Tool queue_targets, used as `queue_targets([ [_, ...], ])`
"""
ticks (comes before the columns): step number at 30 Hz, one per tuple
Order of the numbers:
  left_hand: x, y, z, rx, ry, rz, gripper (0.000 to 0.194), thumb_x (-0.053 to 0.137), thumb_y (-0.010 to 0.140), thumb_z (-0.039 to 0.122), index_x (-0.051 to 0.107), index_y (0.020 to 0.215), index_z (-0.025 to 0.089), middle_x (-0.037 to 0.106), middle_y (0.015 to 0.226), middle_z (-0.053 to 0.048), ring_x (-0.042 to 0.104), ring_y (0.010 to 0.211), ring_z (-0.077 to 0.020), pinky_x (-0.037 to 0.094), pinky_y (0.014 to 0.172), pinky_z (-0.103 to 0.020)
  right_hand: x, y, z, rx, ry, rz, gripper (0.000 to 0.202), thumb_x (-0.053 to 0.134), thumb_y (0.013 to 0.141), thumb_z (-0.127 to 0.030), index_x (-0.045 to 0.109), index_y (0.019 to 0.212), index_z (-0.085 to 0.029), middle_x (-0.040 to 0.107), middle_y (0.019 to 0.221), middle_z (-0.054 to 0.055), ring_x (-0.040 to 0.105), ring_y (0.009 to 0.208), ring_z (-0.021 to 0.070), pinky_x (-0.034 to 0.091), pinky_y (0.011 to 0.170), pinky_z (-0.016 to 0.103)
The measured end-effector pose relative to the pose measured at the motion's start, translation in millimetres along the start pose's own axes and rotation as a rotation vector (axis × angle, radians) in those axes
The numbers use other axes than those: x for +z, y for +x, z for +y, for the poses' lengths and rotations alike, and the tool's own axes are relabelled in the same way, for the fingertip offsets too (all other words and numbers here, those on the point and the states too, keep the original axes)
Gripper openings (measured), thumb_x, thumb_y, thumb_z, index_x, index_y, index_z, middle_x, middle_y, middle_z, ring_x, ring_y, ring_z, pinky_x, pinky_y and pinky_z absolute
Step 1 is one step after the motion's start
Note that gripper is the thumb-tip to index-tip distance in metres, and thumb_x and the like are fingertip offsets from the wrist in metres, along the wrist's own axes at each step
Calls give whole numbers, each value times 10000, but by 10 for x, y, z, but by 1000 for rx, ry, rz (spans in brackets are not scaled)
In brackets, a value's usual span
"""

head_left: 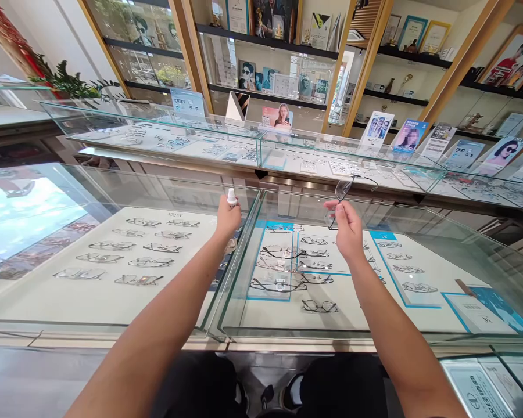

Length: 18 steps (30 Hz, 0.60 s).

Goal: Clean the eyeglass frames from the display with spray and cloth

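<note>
My left hand (229, 218) is closed round a small bottle with a white spray top (232, 196); the fingers hide most of its body. In my right hand (347, 223) is a pair of eyeglasses (343, 188) with thin dark frames, pinched between thumb and fingers and turned on its side. One temple sticks out to the right. Both hands are above the glass display counter (239, 278), apart from each other. Below my right hand, several eyeglasses (320, 306) lie in or on the counter.
The left case holds rows of eyeglasses (152, 262). Behind runs a second glass case (226, 130) topped with advertising cards (375, 130). Shelves (270, 43) with framed pictures line the back wall. A green plant (72, 81) stands at the left. My legs are close to the counter's front edge.
</note>
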State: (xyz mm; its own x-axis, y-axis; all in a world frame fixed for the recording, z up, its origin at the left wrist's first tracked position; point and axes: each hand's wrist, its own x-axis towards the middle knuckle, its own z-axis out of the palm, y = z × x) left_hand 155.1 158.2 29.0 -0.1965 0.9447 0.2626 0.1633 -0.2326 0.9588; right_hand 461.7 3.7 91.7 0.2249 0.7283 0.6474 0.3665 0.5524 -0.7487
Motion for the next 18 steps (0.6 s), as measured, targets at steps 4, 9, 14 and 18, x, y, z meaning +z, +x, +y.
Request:
queue_targets([
  [4,56,-204,461,-43,-266,-132,344,684,654,251,542,968,255,537,885,-4,509,763,-163,423,611,-275,65,-50,-105,6,45,-56,356,481,1099,-501,736,1124,-254,760,1156,94,705,1121,259,569,971,430],
  [9,141,-590,928,-196,-638,-626,486,742,751,683,584,818,229,486,749,-31,511,693,-189,341,504,-271,197,-165,-228,52,140,-188,347,503,1093,-499,747,1109,-252,756,1140,80,694,1103,247,560,998,419],
  [14,184,-788,1039,-300,-678,-865,786,506,777,1008,519,680,228,379,652,-13,452,597,-180,284,464,-270,267,-260,-273,108,191,-357,389,493,1104,-547,748,1106,-254,750,1183,71,671,1112,238,514,1028,405],
  [18,210,-843,1066,-269,-661,-882,777,491,812,967,567,661,208,406,644,-16,469,612,-182,318,467,-273,304,-313,-277,173,262,-443,416,491,1104,-582,749,1123,-256,751,1196,67,660,1132,238,493,1025,395],
])
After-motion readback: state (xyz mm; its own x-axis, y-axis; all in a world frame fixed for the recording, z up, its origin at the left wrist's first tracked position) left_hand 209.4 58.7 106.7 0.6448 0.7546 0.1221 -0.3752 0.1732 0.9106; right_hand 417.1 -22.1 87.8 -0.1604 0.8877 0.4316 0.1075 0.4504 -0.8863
